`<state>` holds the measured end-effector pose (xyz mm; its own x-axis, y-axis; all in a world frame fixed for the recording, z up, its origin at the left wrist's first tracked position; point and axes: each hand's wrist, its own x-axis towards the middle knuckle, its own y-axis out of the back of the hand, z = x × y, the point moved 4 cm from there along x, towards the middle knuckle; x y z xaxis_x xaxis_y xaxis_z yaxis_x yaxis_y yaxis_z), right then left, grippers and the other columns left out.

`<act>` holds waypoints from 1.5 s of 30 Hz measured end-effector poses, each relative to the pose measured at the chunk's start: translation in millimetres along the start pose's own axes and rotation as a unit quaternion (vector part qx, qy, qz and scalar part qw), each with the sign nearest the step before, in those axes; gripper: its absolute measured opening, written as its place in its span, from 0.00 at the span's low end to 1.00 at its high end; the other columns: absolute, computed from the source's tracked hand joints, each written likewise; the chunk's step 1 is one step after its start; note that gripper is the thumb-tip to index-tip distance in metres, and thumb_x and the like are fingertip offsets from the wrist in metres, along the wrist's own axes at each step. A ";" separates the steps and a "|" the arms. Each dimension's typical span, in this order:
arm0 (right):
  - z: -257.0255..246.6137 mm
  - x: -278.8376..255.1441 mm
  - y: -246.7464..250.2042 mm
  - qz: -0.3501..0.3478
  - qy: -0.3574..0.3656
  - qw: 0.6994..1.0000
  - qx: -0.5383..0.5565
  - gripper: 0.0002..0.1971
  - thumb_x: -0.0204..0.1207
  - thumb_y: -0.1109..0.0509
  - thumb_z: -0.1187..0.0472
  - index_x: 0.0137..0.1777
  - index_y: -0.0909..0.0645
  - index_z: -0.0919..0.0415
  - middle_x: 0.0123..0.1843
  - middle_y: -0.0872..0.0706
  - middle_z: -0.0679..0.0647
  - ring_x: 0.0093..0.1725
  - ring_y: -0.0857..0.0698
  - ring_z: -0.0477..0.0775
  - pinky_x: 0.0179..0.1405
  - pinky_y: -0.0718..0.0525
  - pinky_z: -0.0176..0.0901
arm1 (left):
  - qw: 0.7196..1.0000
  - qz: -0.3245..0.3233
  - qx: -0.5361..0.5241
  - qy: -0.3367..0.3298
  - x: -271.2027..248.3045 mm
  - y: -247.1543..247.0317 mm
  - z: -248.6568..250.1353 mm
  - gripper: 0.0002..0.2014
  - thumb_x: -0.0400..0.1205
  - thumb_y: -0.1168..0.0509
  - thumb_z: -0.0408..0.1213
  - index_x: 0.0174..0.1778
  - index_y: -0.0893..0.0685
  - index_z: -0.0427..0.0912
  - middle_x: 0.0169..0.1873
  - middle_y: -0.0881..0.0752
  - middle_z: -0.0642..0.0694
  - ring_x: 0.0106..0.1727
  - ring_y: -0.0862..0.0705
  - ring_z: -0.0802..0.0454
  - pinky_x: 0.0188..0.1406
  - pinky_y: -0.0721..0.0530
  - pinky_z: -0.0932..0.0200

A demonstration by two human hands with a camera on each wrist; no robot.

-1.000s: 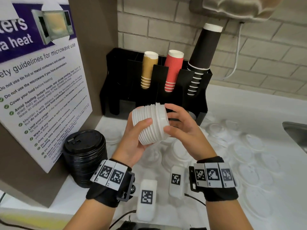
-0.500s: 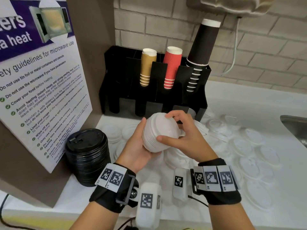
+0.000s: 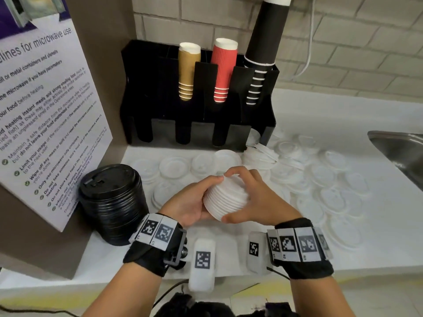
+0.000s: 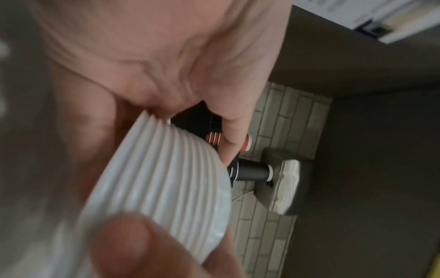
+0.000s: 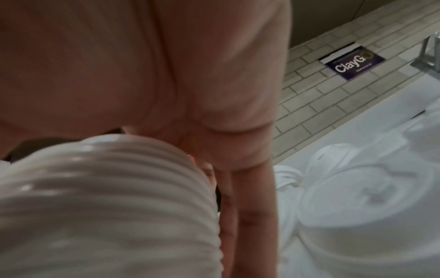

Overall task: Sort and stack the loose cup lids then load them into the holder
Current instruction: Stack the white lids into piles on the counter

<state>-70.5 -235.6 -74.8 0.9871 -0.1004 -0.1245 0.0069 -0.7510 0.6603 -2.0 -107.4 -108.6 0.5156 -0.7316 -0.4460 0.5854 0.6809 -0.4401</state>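
Observation:
A stack of white lids (image 3: 225, 199) sits between both hands, low over the white counter (image 3: 377, 225). My left hand (image 3: 194, 202) cups its left side, thumb on the top rim. My right hand (image 3: 249, 197) curls over the top and right side. The ribbed stack (image 4: 161, 178) fills the left wrist view, and the same stack (image 5: 107, 206) fills the right wrist view. Several loose white lids (image 3: 329, 197) lie spread over the counter. The black holder (image 3: 196, 124) stands at the back against the brick wall, its front slots dark.
A tall stack of black lids (image 3: 112, 202) stands at the left beside a brown cabinet with a microwave notice (image 3: 45, 106). Gold, red and black cup stacks (image 3: 223, 69) rise from the holder. A steel sink (image 3: 402, 149) lies at the right edge.
Both hands have lowered the white stack from in front of the holder toward the counter and turned it from lying sideways to nearly upright.

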 end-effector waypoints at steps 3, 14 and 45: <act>1.7 -6.6 -2.2 -0.001 -0.007 1.000 -0.022 0.44 0.54 0.14 0.57 0.64 0.37 0.33 0.62 0.35 0.46 0.57 0.29 0.43 0.45 0.28 0.27 | 0.997 -0.001 0.069 0.018 -2.5 0.9 -3.0 0.17 0.83 0.38 0.49 0.61 0.15 0.43 0.55 0.10 0.43 0.55 0.10 0.46 0.46 0.09 0.47; -8.0 -19.8 -23.5 -0.047 -0.010 0.998 -0.031 0.44 0.53 0.15 0.55 0.64 0.38 0.31 0.59 0.35 0.43 0.54 0.28 0.38 0.43 0.26 0.33 | 0.974 -0.013 0.219 0.053 -20.1 12.9 -7.4 0.15 0.85 0.42 0.51 0.57 0.17 0.47 0.48 0.09 0.48 0.50 0.11 0.51 0.41 0.11 0.55; 6.4 -25.6 -7.8 -0.042 -0.022 0.998 -0.044 0.36 0.62 0.18 0.44 0.67 0.33 0.44 0.60 0.28 0.43 0.52 0.20 0.38 0.45 0.20 0.25 | 0.888 0.098 0.424 -0.150 -37.5 20.0 -18.6 0.45 0.61 0.14 0.38 0.70 0.31 0.55 0.65 0.24 0.56 0.66 0.25 0.60 0.60 0.26 0.73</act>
<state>-96.9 -231.4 -81.5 0.9744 -0.0703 -0.2135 0.1048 -0.6980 0.7084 -21.3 -65.8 -115.2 0.7292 -0.6642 -0.1646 0.6601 0.6194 0.4250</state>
